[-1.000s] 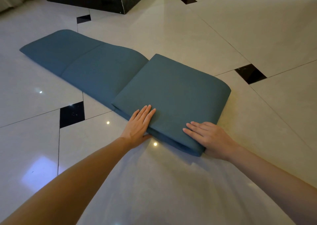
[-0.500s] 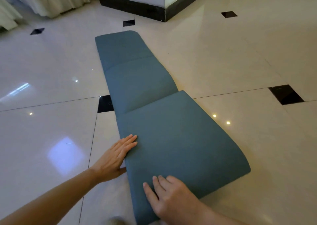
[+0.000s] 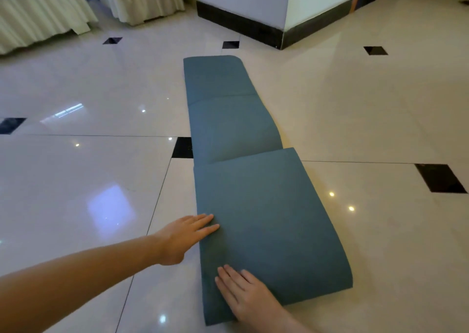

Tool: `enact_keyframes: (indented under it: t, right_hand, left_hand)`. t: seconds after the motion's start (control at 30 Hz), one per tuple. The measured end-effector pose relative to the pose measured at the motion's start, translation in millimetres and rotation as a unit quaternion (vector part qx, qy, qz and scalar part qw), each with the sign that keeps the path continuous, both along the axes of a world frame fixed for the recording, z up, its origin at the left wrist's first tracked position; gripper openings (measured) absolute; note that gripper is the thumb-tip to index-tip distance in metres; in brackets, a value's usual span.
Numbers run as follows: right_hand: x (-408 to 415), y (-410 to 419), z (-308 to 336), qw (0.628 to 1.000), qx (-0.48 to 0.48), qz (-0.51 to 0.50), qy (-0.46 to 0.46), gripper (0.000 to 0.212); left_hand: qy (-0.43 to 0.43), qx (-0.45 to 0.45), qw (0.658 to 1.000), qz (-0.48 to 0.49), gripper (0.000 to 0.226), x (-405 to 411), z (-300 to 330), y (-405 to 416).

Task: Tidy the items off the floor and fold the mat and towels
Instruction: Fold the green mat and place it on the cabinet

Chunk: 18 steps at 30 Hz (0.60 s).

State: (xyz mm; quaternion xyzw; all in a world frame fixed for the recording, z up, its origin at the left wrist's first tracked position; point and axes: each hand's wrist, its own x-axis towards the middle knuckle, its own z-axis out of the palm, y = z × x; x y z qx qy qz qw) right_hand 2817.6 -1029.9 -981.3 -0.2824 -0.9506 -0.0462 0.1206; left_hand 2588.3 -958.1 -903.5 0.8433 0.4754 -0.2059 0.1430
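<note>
One teal mat (image 3: 253, 205) is lying on the glossy tiled floor (image 3: 368, 109), stretching away from the person toward a white pillar (image 3: 274, 0) with a dark base. Its near end is doubled over, so a folded panel is sitting on top of the layer below, with a rounded fold showing at the right near edge. Beyond that panel, two more sections are lying flat, parted by one crease, and the middle one is bulging slightly.

Two hands are showing, both resting on the folded panel. The left hand (image 3: 185, 233) is reaching in from the left with fingers straight and together, its fingertips pressing on the panel's left edge while the heel of the hand is sitting over the floor. The right hand (image 3: 250, 297) is lying flat on the near left corner of the panel, fingers extended and slightly spread, palm down. Neither hand is curling around anything.

The floor is carrying six small black diamond inlays in view, one partly tucked beneath the mat's left side. Bright spots of light are reflecting off the tiles. Two pale pleated drapes (image 3: 38, 15) are hanging to the floor at the upper left.
</note>
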Motion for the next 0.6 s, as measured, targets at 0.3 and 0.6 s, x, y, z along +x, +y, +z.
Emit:
enact_keyframes:
  t: [0.3,0.6]
  right_hand:
    - [70.8,24.4,-15.1,0.993,0.090,-0.058,-0.055,0.046]
    - [60.5,25.9,17.8,0.998,-0.016,-0.021,-0.055,0.055]
  left_hand:
    - [-0.009,0.065,0.998,-0.025,0.130,-7.0,-53.8,-25.6]
    - [-0.157,0.092,0.983,-0.008,0.109,-23.7,-64.6,-29.5]
